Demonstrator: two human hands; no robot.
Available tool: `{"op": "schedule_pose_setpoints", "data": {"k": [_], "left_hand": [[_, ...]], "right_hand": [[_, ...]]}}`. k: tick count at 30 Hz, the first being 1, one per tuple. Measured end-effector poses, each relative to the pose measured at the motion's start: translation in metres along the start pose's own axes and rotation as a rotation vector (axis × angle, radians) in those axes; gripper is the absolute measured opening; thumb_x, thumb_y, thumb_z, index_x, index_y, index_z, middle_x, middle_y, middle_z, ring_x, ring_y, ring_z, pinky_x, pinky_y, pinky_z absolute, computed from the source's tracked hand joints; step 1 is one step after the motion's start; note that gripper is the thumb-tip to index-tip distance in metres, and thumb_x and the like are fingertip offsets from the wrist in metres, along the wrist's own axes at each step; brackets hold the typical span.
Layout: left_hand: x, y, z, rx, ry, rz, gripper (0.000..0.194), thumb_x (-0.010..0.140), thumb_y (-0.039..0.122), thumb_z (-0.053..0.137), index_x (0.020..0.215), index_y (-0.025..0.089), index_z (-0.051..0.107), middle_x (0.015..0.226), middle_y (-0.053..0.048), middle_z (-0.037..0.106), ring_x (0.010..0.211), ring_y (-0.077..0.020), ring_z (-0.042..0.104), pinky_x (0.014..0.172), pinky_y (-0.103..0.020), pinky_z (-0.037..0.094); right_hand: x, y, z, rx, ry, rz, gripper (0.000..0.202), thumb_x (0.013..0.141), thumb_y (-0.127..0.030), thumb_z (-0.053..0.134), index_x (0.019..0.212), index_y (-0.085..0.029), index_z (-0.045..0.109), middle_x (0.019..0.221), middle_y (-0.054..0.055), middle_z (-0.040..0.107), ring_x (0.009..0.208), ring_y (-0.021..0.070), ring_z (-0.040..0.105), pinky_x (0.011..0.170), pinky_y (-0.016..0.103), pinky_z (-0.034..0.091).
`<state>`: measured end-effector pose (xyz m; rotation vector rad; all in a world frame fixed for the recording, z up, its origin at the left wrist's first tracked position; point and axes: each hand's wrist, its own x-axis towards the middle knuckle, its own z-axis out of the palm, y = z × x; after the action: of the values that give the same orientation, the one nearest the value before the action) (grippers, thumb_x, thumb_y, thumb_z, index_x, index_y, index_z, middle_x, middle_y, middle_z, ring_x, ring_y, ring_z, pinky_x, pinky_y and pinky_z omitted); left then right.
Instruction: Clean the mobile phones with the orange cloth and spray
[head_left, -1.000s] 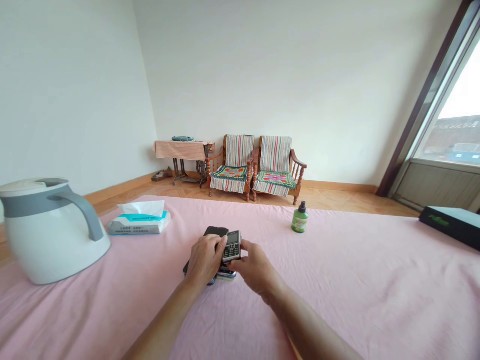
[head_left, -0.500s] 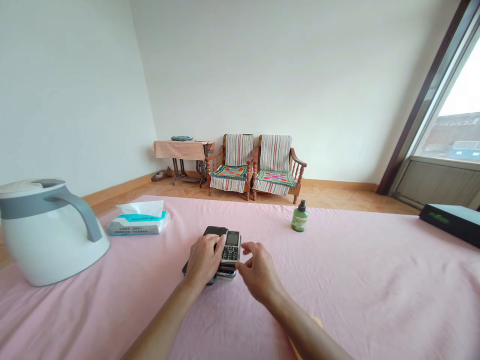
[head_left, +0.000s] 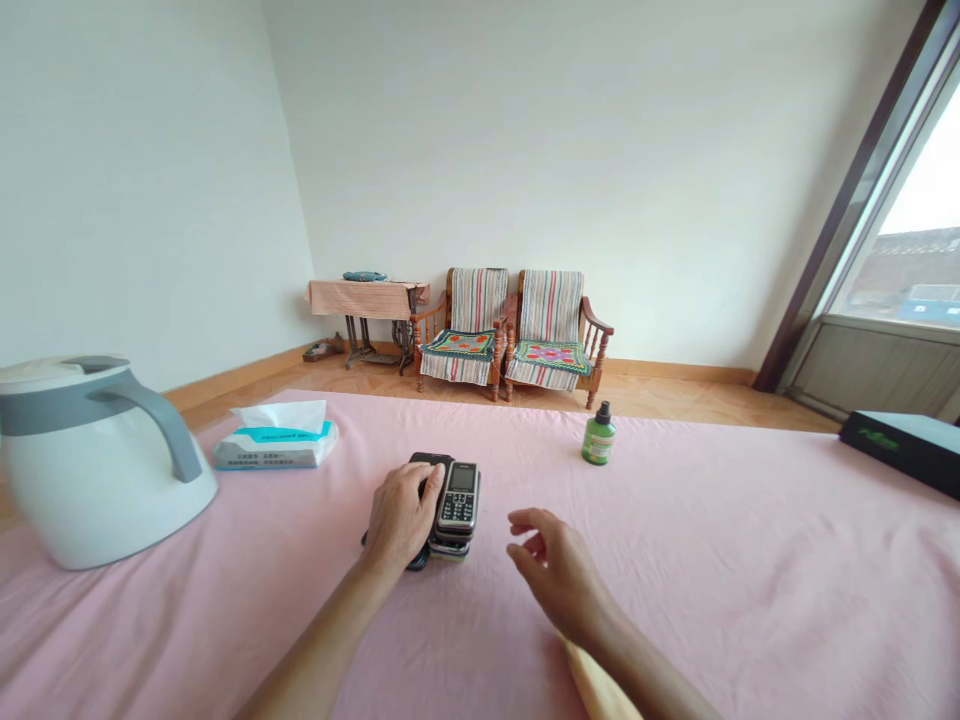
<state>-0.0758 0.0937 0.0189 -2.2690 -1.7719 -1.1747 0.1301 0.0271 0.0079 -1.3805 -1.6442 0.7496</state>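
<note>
A silver and black keypad phone (head_left: 459, 496) lies on top of a stack of phones (head_left: 450, 549) on the pink cloth. Just left of it, my left hand (head_left: 401, 510) rests over dark phones (head_left: 431, 459), its fingers bent round them and its thumb along the stack's left side. My right hand (head_left: 553, 560) hovers to the right of the stack, fingers curved and apart from the thumb, with nothing in it. Part of a yellow item (head_left: 600, 685) shows under my right forearm.
A white and grey jug (head_left: 97, 470) stands at the left, beside a tissue pack (head_left: 276, 445). Beyond the phones on the right is a green bottle (head_left: 598, 440). A black box (head_left: 900, 455) sits at the far right. Two chairs stand by the wall.
My right hand has moved away from the phone stack, to the right and nearer me, and more of the yellow item shows. My left hand has shifted slightly left.
</note>
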Motion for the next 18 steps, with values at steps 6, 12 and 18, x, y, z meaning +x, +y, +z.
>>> {"op": "schedule_pose_setpoints", "data": {"k": [6,12,18], "left_hand": [[-0.003,0.012,-0.006,-0.017,0.088,0.046,0.036,0.091,0.045,0.042,0.1,0.017,0.063,0.103,-0.009,0.065,0.101,-0.025,0.057,0.092,-0.038,0.042],[-0.022,0.039,-0.003,0.1,-0.017,0.224,0.055,0.076,0.05,0.062,0.119,0.017,0.054,0.118,-0.012,0.055,0.108,-0.0317,0.05,0.094,-0.046,0.041],[-0.027,0.033,0.014,0.111,-0.01,0.166,0.048,0.08,0.035,0.055,0.124,0.016,0.051,0.114,-0.013,0.052,0.105,-0.0301,0.052,0.093,-0.045,0.044]], "right_hand": [[-0.04,0.038,-0.026,-0.171,0.02,-0.045,0.013,0.077,-0.022,0.053,0.089,-0.019,0.059,0.081,0.003,0.06,0.067,0.0147,0.057,0.06,0.026,0.045],[-0.047,0.047,-0.023,-0.068,0.129,0.054,0.015,0.08,-0.019,0.047,0.087,-0.019,0.061,0.074,0.002,0.059,0.06,0.0135,0.056,0.055,0.023,0.043],[-0.046,0.045,-0.03,-0.134,0.087,0.01,0.018,0.078,-0.013,0.046,0.084,-0.018,0.062,0.075,0.002,0.059,0.062,0.0127,0.056,0.06,0.024,0.042]]}}
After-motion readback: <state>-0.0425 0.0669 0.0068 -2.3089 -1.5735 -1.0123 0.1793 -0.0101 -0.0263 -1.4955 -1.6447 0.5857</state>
